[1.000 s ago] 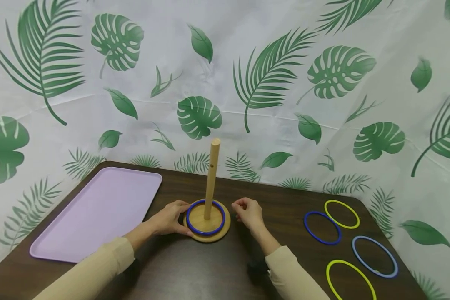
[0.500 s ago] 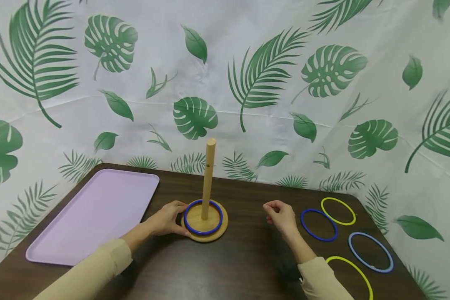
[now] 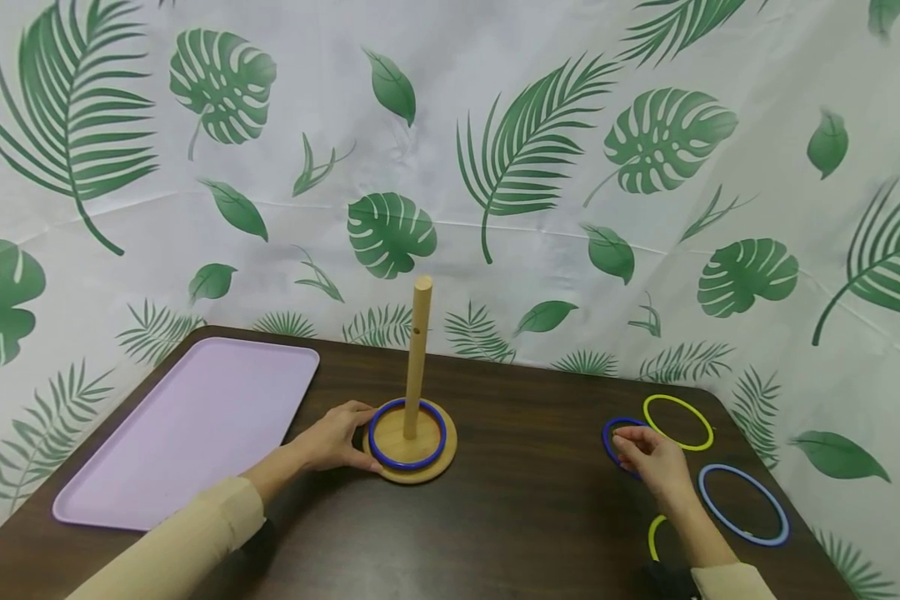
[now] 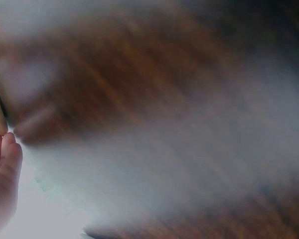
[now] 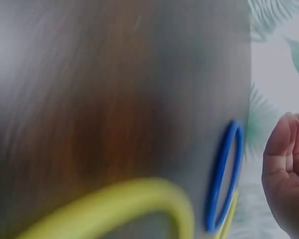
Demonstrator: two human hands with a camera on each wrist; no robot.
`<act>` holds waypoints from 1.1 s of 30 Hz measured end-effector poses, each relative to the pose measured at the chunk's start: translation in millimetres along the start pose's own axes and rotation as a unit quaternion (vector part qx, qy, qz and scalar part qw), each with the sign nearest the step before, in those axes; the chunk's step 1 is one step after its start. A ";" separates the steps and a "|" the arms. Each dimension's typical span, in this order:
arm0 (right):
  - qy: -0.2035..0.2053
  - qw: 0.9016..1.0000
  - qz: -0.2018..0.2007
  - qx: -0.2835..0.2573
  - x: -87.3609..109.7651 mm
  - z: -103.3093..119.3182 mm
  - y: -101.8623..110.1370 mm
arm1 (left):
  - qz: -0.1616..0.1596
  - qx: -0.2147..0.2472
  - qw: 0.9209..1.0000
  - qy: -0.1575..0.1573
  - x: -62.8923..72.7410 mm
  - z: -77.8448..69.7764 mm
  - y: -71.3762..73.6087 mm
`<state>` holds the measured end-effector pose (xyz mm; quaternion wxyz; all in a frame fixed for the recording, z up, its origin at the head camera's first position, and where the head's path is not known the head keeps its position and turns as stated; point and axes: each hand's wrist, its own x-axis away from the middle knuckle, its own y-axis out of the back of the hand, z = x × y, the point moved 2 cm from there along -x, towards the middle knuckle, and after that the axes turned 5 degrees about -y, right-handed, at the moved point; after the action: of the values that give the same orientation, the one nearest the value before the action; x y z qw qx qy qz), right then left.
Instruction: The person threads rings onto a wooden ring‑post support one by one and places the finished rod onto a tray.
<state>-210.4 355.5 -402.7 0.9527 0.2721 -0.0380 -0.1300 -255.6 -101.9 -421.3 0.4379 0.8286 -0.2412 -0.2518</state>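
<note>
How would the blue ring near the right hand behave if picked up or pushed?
The blue ring is probably stiff, given its smooth, even curve. Its thin hoop suggests it's light. Lying flat on the table, it would likely slide, not roll.

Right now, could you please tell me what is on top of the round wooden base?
A post stands on the base with a blue ring lying around it. A reddish edge shows just inside the ring; whatever lies directly beneath the ring is covered.
</note>
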 end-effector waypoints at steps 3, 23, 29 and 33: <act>0.007 1.000 0.002 0.019 4.6 -8.9 15.2 | 0.000 0.000 1.000 0.000 0.0 0.2 0.5; 0.056 0.971 0.077 0.221 17.3 -51.2 68.8 | 0.001 -0.003 1.000 0.005 -0.4 2.1 -0.4; 0.068 0.963 0.114 0.234 20.1 -58.1 75.1 | -0.001 0.001 1.000 0.006 -0.5 1.8 -0.3; 0.085 0.960 0.140 0.228 21.2 -60.6 76.6 | 0.000 0.001 1.000 0.006 -0.1 2.1 -0.8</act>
<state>-163.9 443.3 -413.7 0.8736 0.4843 -0.0231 0.0406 -256.8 -102.7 -423.0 0.4388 0.8305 -0.2384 -0.2468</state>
